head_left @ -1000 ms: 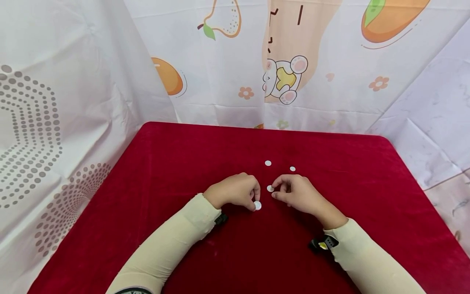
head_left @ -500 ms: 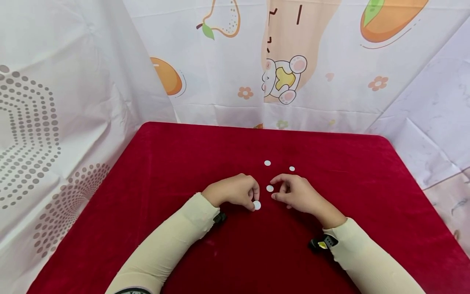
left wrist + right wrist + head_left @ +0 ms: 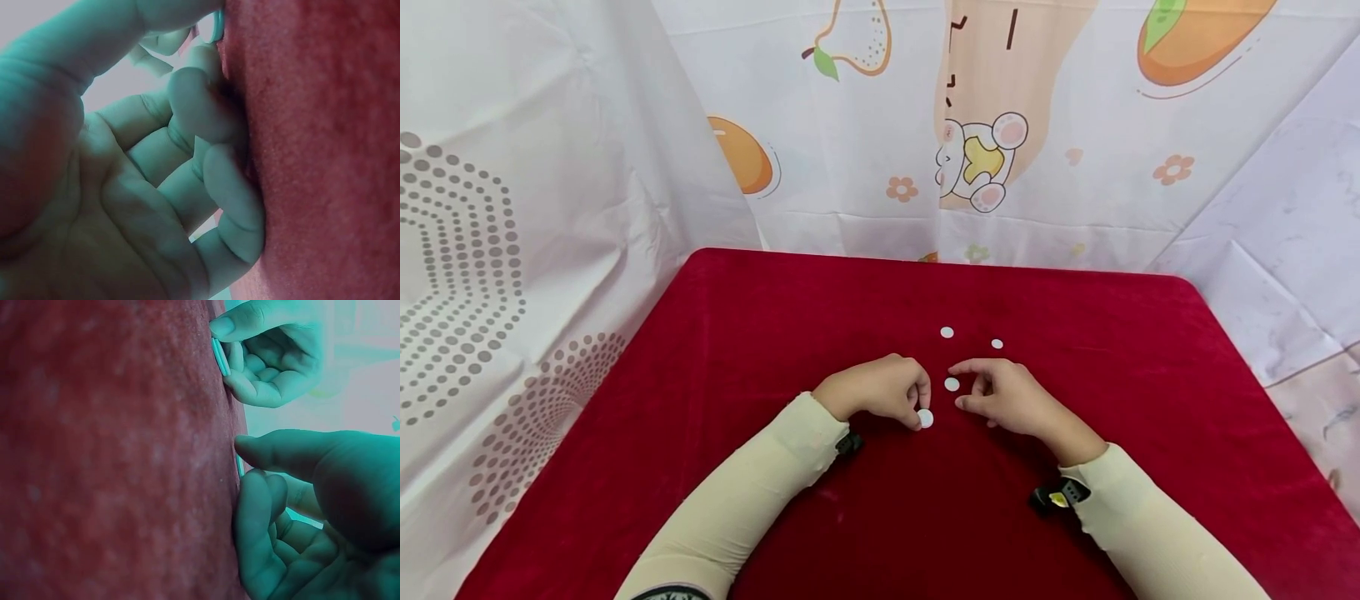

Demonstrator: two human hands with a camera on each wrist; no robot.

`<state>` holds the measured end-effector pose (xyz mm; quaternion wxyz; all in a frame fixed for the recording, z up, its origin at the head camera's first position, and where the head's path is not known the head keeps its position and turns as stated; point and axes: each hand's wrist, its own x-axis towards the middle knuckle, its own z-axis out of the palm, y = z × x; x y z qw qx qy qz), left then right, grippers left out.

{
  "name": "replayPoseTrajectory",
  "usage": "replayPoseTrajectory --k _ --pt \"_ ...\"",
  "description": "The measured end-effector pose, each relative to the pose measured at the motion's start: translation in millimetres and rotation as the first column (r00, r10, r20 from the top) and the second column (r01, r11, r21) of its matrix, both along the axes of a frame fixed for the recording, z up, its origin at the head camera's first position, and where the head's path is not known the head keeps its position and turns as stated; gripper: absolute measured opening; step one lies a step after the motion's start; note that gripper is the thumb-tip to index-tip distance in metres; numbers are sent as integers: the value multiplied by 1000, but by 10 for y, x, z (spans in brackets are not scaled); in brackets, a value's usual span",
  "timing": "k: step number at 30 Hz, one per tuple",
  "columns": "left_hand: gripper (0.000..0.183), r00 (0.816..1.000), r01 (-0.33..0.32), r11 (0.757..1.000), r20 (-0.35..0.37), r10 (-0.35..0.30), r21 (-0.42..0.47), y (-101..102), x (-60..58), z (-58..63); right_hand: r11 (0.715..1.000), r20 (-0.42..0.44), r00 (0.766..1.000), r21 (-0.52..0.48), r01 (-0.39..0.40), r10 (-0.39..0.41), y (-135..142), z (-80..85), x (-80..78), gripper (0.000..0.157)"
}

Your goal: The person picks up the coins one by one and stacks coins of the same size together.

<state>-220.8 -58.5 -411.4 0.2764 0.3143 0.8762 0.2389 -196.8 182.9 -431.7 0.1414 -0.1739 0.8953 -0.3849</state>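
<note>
My left hand (image 3: 883,390) pinches the edges of a small stack of white discs (image 3: 927,419) between thumb and forefinger. In the right wrist view this stack (image 3: 220,357) shows as two thin discs lying one on the other on the cloth. My right hand (image 3: 1006,398) rests on the table beside a single white disc (image 3: 952,384). Its forefinger and thumb stand spread on the disc's far and near sides, and in the head view they look apart from it. In the left wrist view, the left fingers (image 3: 234,200) hide most of the scene.
Two more white discs lie farther back, one to the left (image 3: 947,332) and one to the right (image 3: 997,344). A red velvet cloth (image 3: 805,308) covers the table. Printed curtains (image 3: 850,142) hang behind it and at both sides.
My right forefinger has come off the single disc and straightened toward the table's far side, widening its gap from the thumb. My left hand stays put with its stack.
</note>
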Motion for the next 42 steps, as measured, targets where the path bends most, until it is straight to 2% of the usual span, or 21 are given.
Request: replayPoseTrajectory --k 12,32,42 --pt "17 997 37 999 -63 -37 -5 13 24 22 1000 -8 1000 22 -14 14 7 -2 -5 36" --pt "16 996 53 999 -70 -54 -10 41 4 15 1000 -1 1000 15 0 0 22 11 -4 35" --pt "16 993 65 998 -95 -66 -20 12 7 -7 1000 6 1000 -4 8 -8 13 -5 -3 29"
